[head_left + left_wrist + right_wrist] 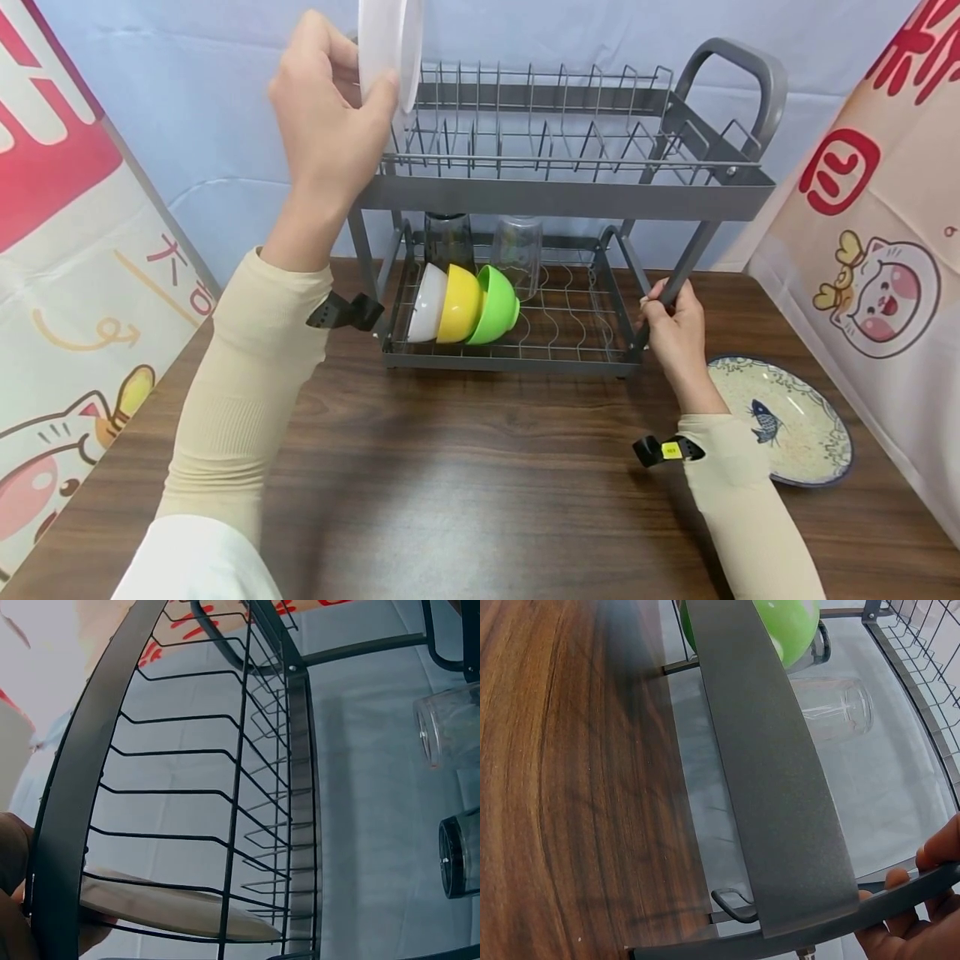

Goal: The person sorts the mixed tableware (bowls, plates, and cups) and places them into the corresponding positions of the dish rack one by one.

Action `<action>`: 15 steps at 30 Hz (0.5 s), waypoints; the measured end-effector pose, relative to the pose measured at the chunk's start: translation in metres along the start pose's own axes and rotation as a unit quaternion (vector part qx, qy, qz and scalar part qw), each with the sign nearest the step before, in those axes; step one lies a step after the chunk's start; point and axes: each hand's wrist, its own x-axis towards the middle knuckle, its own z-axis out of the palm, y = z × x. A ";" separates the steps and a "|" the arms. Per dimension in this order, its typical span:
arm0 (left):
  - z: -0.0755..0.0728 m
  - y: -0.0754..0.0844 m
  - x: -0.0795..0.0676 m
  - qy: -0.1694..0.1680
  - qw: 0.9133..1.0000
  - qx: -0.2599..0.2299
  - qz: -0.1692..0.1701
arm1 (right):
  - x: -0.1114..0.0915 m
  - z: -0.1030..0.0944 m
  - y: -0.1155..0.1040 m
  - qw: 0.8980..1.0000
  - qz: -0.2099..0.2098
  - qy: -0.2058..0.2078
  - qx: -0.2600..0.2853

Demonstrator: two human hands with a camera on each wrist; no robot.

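Note:
My left hand (326,121) pinches a white plate (390,50), held upright at the left end of a grey two-tier dish rack (570,198). In the left wrist view the plate (172,906) shows behind the wires of the upper tier; whether it rests on them I cannot tell. At the rack's lower right, my right hand (678,333) grips the side frame, its fingers curled round the bar in the right wrist view. On the lower tier a white bowl (426,307), a yellow bowl (459,308) and a green bowl (497,308) stand tilted on edge in a row.
Behind the bowls, a dark glass (448,242) and a clear glass (517,250) stand on the lower tier. An oval plate with a blue fish (798,421) lies on the wooden table (465,467) at right. Printed cloths hang on both sides.

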 end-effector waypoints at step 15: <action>-0.004 -0.002 0.001 -0.054 0.998 -0.020 -0.017 | -0.001 0.000 -0.001 1.000 -0.007 0.001 -0.007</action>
